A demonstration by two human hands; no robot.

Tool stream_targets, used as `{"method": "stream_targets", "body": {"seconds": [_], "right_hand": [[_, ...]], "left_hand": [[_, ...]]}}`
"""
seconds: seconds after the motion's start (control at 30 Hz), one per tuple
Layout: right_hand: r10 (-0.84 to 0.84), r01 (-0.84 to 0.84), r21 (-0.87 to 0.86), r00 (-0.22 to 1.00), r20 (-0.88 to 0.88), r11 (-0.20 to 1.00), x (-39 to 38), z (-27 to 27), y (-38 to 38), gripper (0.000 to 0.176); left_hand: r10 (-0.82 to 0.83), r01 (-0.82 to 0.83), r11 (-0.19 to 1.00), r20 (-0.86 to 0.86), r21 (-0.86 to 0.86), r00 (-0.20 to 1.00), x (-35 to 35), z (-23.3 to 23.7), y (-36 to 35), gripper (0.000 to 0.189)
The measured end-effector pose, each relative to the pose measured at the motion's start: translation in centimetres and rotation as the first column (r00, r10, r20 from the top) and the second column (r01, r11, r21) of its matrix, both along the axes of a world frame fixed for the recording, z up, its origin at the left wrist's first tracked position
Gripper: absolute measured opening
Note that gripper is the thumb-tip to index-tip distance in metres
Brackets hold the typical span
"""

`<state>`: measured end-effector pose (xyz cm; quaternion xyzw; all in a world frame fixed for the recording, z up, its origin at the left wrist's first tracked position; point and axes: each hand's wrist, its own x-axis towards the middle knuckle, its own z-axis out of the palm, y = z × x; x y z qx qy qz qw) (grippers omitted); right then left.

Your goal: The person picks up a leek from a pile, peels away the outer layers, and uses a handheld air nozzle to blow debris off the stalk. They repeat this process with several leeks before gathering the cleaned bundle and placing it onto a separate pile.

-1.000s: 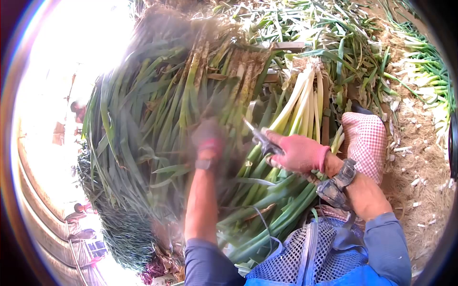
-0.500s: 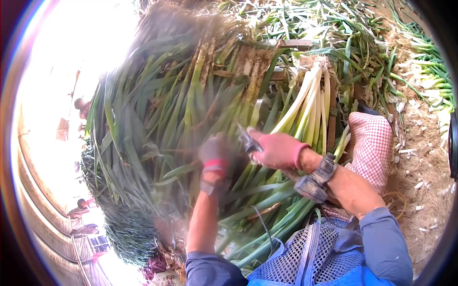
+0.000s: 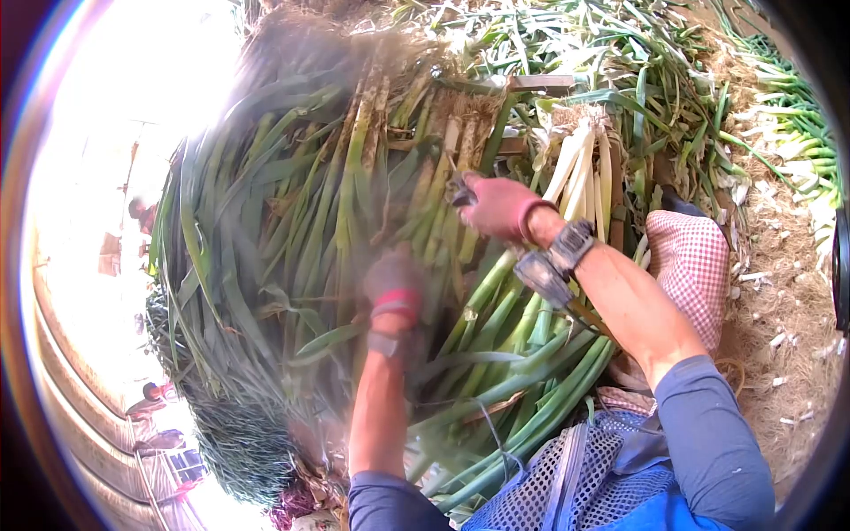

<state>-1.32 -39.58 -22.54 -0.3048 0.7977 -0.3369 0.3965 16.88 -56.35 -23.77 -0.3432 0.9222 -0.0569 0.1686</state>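
Head camera view: my right hand, gloved in pink, has its fingers wrapped around a small dark tool, thin tip pointing away, probably to keep it clear of my other hand. My left hand is blurred over the leafy onion heap; I cannot tell how its fingers are set. Right of the heap, a pale onion bunch lies roots far, leaves near, perhaps to keep the stems aligned. Its stems look smooth and cream-white; the heap's are brown-streaked.
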Motion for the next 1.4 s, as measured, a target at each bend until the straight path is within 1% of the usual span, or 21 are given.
{"method": "stream_targets", "body": {"seconds": [0.07,0.1,0.2,0.23,0.33,0.37,0.4,0.43,0.47,0.53,0.6,0.67,0.8,0.83,0.93,0.97,1.03,1.17,1.23,1.33,1.4], "right_hand": [[-0.017,0.02,0.025,0.992,-0.122,0.999,-1.7,-1.3,-1.1,0.068],[-0.094,0.096,0.003,0.982,-0.161,0.995,-2.2,-2.3,-1.5,0.068],[-0.09,0.091,0.01,0.995,-0.031,0.996,-2.9,-2.3,-0.6,0.07],[-0.086,0.085,-0.013,0.995,-0.051,0.996,-2.2,-2.6,0.1,0.07],[0.024,-0.021,-0.166,1.0,0.011,0.986,0.5,-2.7,3.2,0.072],[0.093,-0.078,-0.143,0.99,0.104,0.987,1.6,-0.5,4.8,0.076],[0.161,-0.138,-0.126,0.967,0.197,0.982,2.8,1.5,6.3,0.081],[0.224,-0.197,-0.14,0.95,0.216,0.97,4.4,1.8,7.4,0.082],[0.286,-0.255,-0.156,0.929,0.235,0.954,5.9,1.9,8.5,0.084],[0.312,-0.283,-0.189,0.938,0.148,0.94,8.9,1.9,10.0,0.084],[0.331,-0.311,-0.217,0.942,0.063,0.925,9.5,1.9,10.0,0.084],[0.214,-0.206,-0.106,0.974,0.072,0.973,8.9,2.7,8.8,0.086],[0.204,-0.177,-0.145,0.959,0.198,0.973,8.7,3.0,9.0,0.084],[0.236,-0.22,-0.206,0.97,0.056,0.954,9.4,2.5,8.8,0.083],[0.198,-0.187,-0.092,0.971,0.135,0.978,8.5,2.1,7.5,0.083],[0.124,-0.111,-0.1,0.983,0.137,0.989,7.9,1.4,6.7,0.081],[0.094,-0.083,-0.111,0.991,0.091,0.99,6.2,-0.3,5.0,0.079],[0.028,-0.031,-0.064,0.999,-0.04,0.997,3.0,1.0,2.8,0.074],[0.02,-0.024,-0.062,0.998,-0.065,0.998,1.7,-0.5,1.7,0.075],[0.015,-0.02,-0.04,0.995,-0.101,0.999,1.0,-1.2,0.7,0.074],[0.01,-0.009,0.015,0.998,-0.054,1.0,1.5,-0.3,1.2,0.075]], "left_hand": [[0.007,-0.007,1.0,0.007,0.027,1.0,-0.1,-0.5,-0.3,0.04],[-0.001,0.002,0.998,-0.02,0.057,1.0,0.1,-0.7,-0.6,0.041],[0.0,0.008,0.996,-0.078,0.094,0.997,0.4,-1.2,-1.2,0.043],[0.005,0.006,0.995,-0.112,0.104,0.994,0.4,-1.3,-1.3,0.043],[0.048,-0.014,0.989,-0.236,0.147,0.971,-0.3,-1.1,-0.8,0.044],[0.05,-0.015,0.989,-0.235,0.148,0.971,-0.4,-0.4,-0.7,0.044],[0.103,-0.035,0.971,-0.281,0.239,0.954,-0.5,0.8,-0.6,0.044],[0.157,-0.046,0.944,-0.323,0.325,0.933,-0.7,2.0,-0.4,0.045],[0.158,-0.048,0.946,-0.326,0.321,0.932,-0.7,2.9,-0.1,0.045],[0.318,-0.084,0.861,-0.402,0.501,0.859,-0.5,4.0,0.4,0.049],[0.302,-0.085,0.871,-0.391,0.484,0.869,-0.3,3.9,0.2,0.049],[0.284,-0.084,0.881,-0.379,0.466,0.881,0.1,3.2,-0.5,0.049],[0.352,-0.083,0.825,-0.394,0.559,0.849,0.6,3.1,-0.9,0.05],[0.375,-0.079,0.801,-0.395,0.593,0.839,0.8,3.0,-0.9,0.05],[0.376,-0.036,0.775,-0.415,0.631,0.828,1.4,0.4,-2.7,0.05],[0.376,-0.035,0.774,-0.414,0.632,0.829,1.5,-0.2,-3.0,0.05],[0.367,-0.006,0.775,-0.442,0.632,0.819,1.8,-0.9,-3.4,0.047],[0.438,-0.068,0.659,-0.31,0.749,0.844,1.0,2.6,-1.5,0.044],[0.534,-0.105,0.527,-0.233,0.843,0.812,1.1,3.5,-0.8,0.042],[0.541,-0.071,0.52,-0.264,0.851,0.799,1.6,3.1,-1.1,0.041],[0.543,-0.043,0.515,-0.287,0.856,0.789,1.8,2.8,-1.2,0.041]]}}
